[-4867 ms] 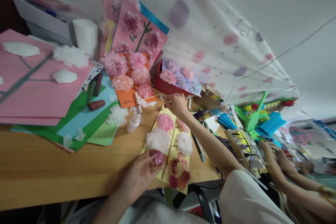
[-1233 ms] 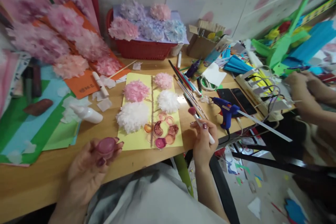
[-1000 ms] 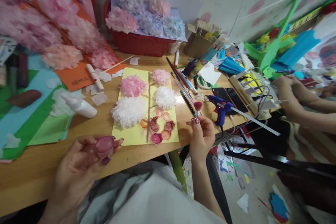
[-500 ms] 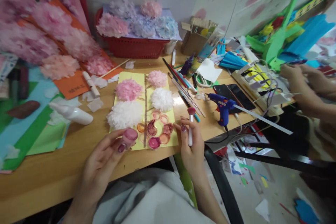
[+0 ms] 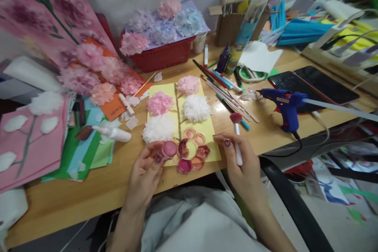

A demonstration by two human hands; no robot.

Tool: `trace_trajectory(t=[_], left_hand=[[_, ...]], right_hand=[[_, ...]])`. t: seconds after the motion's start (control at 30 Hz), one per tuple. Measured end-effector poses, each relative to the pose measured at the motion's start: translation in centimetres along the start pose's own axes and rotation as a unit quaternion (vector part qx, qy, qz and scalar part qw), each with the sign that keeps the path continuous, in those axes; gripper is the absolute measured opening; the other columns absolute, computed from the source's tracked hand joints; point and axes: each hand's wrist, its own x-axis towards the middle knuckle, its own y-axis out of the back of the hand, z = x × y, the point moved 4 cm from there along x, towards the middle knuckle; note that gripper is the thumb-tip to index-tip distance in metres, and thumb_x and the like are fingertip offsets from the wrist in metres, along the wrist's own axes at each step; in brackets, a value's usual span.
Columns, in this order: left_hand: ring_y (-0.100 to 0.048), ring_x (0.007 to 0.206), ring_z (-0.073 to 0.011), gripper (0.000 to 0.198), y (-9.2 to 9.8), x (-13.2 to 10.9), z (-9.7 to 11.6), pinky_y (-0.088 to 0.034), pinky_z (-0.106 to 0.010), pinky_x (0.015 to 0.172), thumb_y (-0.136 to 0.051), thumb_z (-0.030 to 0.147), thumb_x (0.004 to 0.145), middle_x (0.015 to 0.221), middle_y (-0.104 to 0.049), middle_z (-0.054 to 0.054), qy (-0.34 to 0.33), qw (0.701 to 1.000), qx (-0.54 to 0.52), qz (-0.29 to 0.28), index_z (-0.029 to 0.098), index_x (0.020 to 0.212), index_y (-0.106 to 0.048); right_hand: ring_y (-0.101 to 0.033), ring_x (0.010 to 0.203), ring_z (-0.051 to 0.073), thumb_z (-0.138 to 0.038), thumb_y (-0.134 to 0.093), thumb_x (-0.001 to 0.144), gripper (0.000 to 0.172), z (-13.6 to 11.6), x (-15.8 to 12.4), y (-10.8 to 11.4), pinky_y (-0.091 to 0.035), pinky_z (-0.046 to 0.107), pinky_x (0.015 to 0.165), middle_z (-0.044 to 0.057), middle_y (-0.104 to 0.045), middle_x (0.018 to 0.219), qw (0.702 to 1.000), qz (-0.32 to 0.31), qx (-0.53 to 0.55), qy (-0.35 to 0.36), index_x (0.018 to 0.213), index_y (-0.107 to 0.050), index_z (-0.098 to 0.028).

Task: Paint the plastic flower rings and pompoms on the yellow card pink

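My left hand (image 5: 144,179) is closed around a small round pot of pink powder (image 5: 169,149), its open face tilted up. My right hand (image 5: 244,165) grips a makeup brush (image 5: 238,147) by its white handle, with the dark pink bristles (image 5: 235,118) pointing up, apart from the pot. Between the hands, a flower-shaped palette (image 5: 184,166) of red, orange and pink colours lies on a yellow card (image 5: 217,151). Above it, two pink paper flowers (image 5: 159,102) and two fluffy white ones (image 5: 197,108) sit along a brown stem on the card.
Pens and brushes (image 5: 224,94) lie right of the card, then a blue glue gun (image 5: 285,104) and two phones (image 5: 327,82). A red basket (image 5: 165,57) with paper flowers stands behind. Leftward lie a white glue bottle (image 5: 115,133) and coloured paper (image 5: 71,157).
The view has swung left, so the table's things sit further right in the picture and the other person's hands are out of sight. Both my hands keep their holds on the pot and brush.
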Motion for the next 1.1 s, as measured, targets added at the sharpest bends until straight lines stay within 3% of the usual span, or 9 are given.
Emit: trace_trajectory(t=[0.07,0.27,0.57,0.8,0.97,1.03,1.1], left_hand=[[-0.075,0.083,-0.0088,0.023,-0.2,0.1,0.2,-0.057,-0.012,0.079,-0.087,0.03,0.072,0.092,-0.079,0.0,-0.009,1.0,0.008,-0.01,0.027,0.093,-0.079],[-0.074,0.09,-0.0086,0.019,-0.8,-0.2,-0.1,-0.055,-0.012,0.083,-0.083,0.03,0.077,0.097,-0.08,0.001,-0.012,0.999,0.037,-0.038,0.03,0.096,-0.079],[-0.073,0.092,-0.0155,0.035,0.2,-0.7,-0.4,-0.059,-0.021,0.082,-0.09,0.04,0.066,0.1,-0.078,-0.004,0.028,0.997,0.07,0.032,0.023,0.094,-0.076],[-0.07,0.085,-0.0137,0.039,0.0,-2.7,0.1,-0.055,-0.022,0.082,-0.095,0.038,0.058,0.09,-0.075,-0.002,0.038,0.996,-0.02,0.075,0.02,0.087,-0.075],[-0.067,0.08,-0.0124,0.037,1.7,-2.4,0.1,-0.052,-0.021,0.075,-0.095,0.032,0.06,0.089,-0.073,-0.002,0.006,0.992,-0.114,0.054,0.02,0.088,-0.074],[-0.067,0.078,-0.013,0.04,2.0,-1.9,-0.8,-0.051,-0.021,0.069,-0.096,0.031,0.055,0.089,-0.073,-0.003,-0.007,0.984,-0.171,0.037,0.02,0.087,-0.073],[-0.066,0.072,-0.0137,0.046,1.6,-1.2,-2.0,-0.05,-0.023,0.063,-0.099,0.035,0.045,0.086,-0.072,-0.002,-0.018,0.967,-0.254,0.028,0.019,0.078,-0.071]], right_hand=[[-0.073,0.1,0.022,-0.029,-0.053,0.101,0.014,0.0,0.5,0.6,-0.056,0.035,0.085,0.003,-0.076,0.105,1.0,-0.003,-0.014,0.027,0.111,-0.062,-0.029],[-0.066,0.117,0.027,-0.031,-0.066,0.093,0.027,-0.2,1.0,1.2,-0.055,0.041,0.093,0.006,-0.073,0.118,0.988,-0.1,-0.011,0.115,0.119,-0.057,-0.028],[-0.054,0.127,0.034,-0.031,-0.05,0.099,0.019,0.5,3.4,1.7,-0.047,0.057,0.102,0.012,-0.069,0.12,0.968,-0.105,-0.172,0.148,0.113,-0.062,-0.024],[-0.058,0.12,0.036,-0.036,-0.05,0.098,0.028,1.5,4.4,0.0,-0.049,0.059,0.098,0.02,-0.062,0.127,0.95,-0.107,-0.222,0.191,0.116,-0.062,-0.018],[-0.06,0.12,0.039,-0.042,-0.052,0.095,0.03,-0.2,3.8,0.8,-0.048,0.061,0.1,0.018,-0.064,0.128,0.965,-0.049,-0.167,0.196,0.114,-0.066,-0.023],[-0.06,0.124,0.036,-0.041,-0.058,0.092,0.033,-1.3,3.4,-0.4,-0.052,0.055,0.099,0.012,-0.065,0.133,0.975,-0.103,-0.101,0.168,0.122,-0.066,-0.03],[-0.066,0.116,0.036,-0.048,-0.061,0.088,0.034,-2.1,3.5,-3.0,-0.059,0.051,0.089,0.009,-0.072,0.121,0.978,-0.166,-0.009,0.129,0.118,-0.07,-0.035]])
